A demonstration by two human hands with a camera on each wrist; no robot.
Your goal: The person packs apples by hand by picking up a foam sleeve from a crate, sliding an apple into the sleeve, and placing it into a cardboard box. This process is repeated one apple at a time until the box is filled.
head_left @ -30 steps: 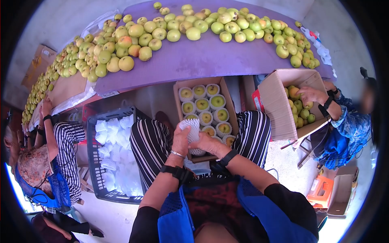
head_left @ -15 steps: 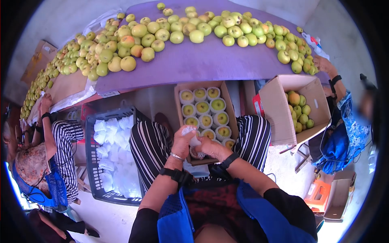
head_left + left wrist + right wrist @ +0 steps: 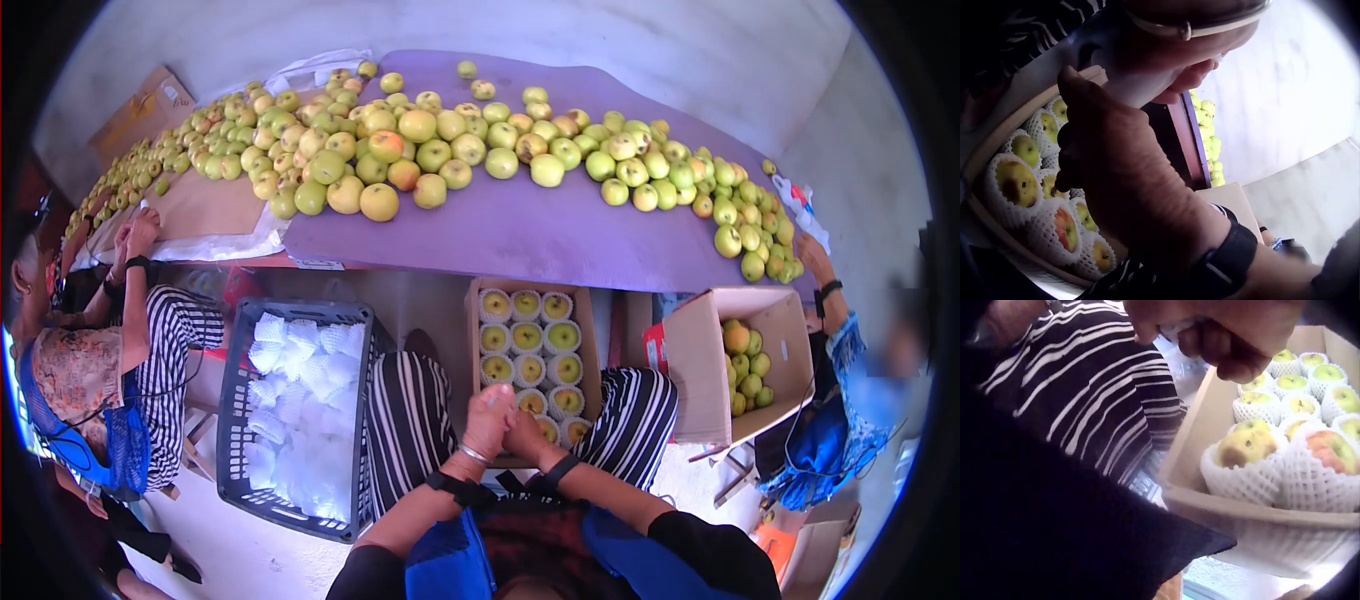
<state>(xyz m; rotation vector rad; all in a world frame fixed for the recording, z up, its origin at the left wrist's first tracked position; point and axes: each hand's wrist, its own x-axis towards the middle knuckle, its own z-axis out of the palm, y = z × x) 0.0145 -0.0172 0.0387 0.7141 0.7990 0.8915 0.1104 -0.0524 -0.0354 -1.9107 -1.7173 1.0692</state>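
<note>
1. A second ago the white foam sleeve (image 3: 1149,87) showed plainly above the left hand (image 3: 490,415); now both hands close together and hide it from the head view, so handling it seems under way, not finished.
2. The left fingers curl round it; those of the right hand (image 3: 526,440) are bent in and seem to pinch it.
3. It sits between the hands, over the cardboard box (image 3: 1191,440)'s near end.
4. Only a pale piece shows; its long axis and which way it points, I cannot tell.
</note>
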